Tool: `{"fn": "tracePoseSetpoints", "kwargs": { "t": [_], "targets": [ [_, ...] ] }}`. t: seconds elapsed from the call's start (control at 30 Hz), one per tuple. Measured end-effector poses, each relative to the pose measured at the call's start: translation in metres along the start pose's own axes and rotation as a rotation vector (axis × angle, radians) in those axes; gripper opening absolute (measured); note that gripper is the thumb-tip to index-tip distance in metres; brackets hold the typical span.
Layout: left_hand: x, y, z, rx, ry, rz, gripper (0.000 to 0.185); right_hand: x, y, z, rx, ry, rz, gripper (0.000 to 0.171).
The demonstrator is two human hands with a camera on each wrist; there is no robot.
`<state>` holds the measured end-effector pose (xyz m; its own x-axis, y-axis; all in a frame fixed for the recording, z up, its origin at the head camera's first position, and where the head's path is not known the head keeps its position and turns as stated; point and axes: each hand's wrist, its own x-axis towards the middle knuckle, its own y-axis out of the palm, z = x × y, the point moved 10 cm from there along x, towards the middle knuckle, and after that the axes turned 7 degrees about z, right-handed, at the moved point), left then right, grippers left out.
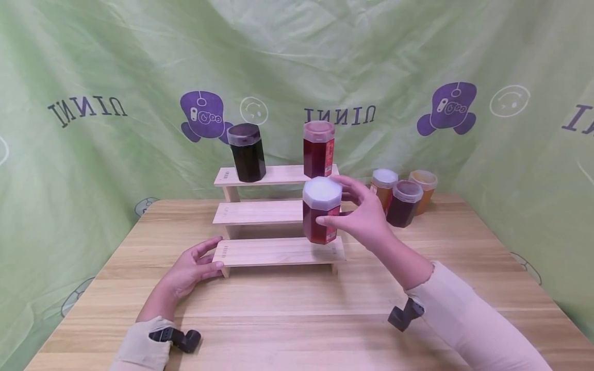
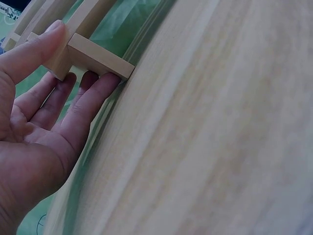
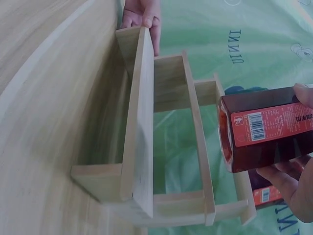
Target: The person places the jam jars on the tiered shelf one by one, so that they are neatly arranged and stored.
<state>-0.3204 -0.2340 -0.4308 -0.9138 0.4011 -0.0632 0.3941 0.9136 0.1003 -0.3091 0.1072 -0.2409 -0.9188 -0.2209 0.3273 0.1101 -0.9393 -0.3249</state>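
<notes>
Left hand rests on the table, fingers straight, bracing the left end of the stepped wooden rack. Dark jar and red jar stand on the top step. Right hand grips a white-lidded red jar just above the bottom step's right end. Three jars stand at right. Risk: set near the edge, the jar could tip off.

Red jar above the stepped wooden rack

White-lidded, upright, it hung just over the lowest step's right end.
</notes>
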Motion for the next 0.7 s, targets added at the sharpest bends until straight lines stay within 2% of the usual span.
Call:
{"fn": "tracePoseSetpoints", "kwargs": {
  "t": [0.2, 0.7],
  "targets": [
    [0.001, -0.001, 0.001, 0.008, 0.0, -0.004, 0.078, 0.013, 0.009, -0.007, 0.023, 0.004, 0.016, 0.074],
    [0.001, -0.002, 0.002, 0.01, -0.009, -0.018, 0.077, 0.041, 0.044, -0.02, -0.021, -0.053, 0.018, 0.075]
  ]
}}
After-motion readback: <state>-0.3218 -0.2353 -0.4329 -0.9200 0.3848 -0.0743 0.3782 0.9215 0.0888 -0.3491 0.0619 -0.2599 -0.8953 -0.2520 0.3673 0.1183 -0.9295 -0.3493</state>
